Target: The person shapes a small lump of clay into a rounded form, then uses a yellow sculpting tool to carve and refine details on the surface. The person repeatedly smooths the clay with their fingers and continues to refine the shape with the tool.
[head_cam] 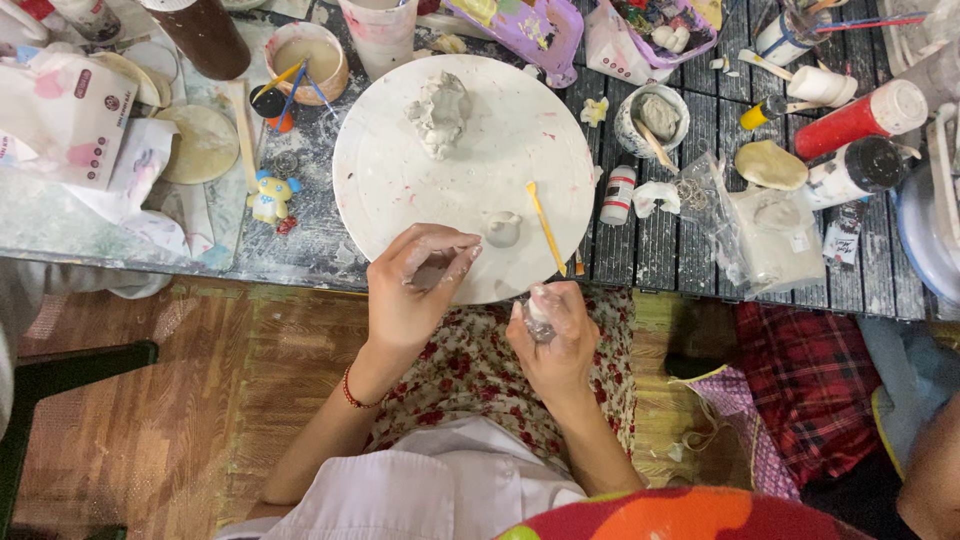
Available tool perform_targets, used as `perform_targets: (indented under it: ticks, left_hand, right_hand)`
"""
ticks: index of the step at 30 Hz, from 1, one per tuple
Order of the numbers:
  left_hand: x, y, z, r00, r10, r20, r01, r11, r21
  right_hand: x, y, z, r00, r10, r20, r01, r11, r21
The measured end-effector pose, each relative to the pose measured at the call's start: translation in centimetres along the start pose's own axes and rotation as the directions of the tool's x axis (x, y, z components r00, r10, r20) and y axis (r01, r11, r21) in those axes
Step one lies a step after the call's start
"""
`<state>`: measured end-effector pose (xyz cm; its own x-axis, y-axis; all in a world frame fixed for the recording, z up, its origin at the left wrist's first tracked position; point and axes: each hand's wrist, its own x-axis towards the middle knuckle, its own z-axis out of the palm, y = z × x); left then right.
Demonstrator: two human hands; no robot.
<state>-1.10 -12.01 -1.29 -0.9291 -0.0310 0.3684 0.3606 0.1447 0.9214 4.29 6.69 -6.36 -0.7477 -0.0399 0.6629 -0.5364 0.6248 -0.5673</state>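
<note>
A round white turntable (400,190) lies on the table in front of me. At its far side sits a grey clay lump (440,112); near its front lie a small clay ball (503,229) and a yellow modelling stick (546,226). My left hand (412,290), smeared with clay, hovers over the turntable's near edge with fingertips pinched together, just left of the small ball. My right hand (555,335) is held over my lap, closed around a small piece of grey clay (538,312).
A cup of slip with brushes (305,62), a dark bottle (205,35), a small yellow-and-blue figurine (271,195), a bowl of clay (655,118), red and white paint bottles (860,118) and a plastic bag (770,235) crowd the table. Wooden floor lies to my left.
</note>
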Motion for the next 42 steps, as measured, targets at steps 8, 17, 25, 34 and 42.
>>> perform_targets:
  ticks: [8,17,25,34,42]
  left_hand:
    - [-0.1,0.1,0.2,1.000,0.005,0.006,-0.006,0.999,0.041]
    - [-0.2,0.2,0.2,1.000,-0.002,0.027,0.001,0.998,0.059]
    - [-0.2,0.3,0.2,0.999,-0.026,0.034,0.023,0.996,0.087]
    - [-0.3,0.2,0.3,1.000,0.006,0.022,-0.008,0.994,0.109]
    - [-0.4,0.1,0.3,0.999,0.025,0.042,-0.028,0.996,0.085]
  right_hand:
    - [0.1,-0.4,-0.5,0.995,-0.062,-0.080,0.053,0.993,-0.102]
    - [0.0,-0.6,-1.2,0.997,0.059,-0.051,-0.060,0.998,-0.019]
    - [-0.1,-0.9,-1.2,0.998,0.056,0.024,-0.059,0.981,0.186]
    - [-1.2,0.2,-1.4,0.990,0.140,0.000,-0.135,0.960,0.246]
    - [0.6,5.8,-4.3,0.953,0.077,-0.292,-0.040,0.991,0.130]
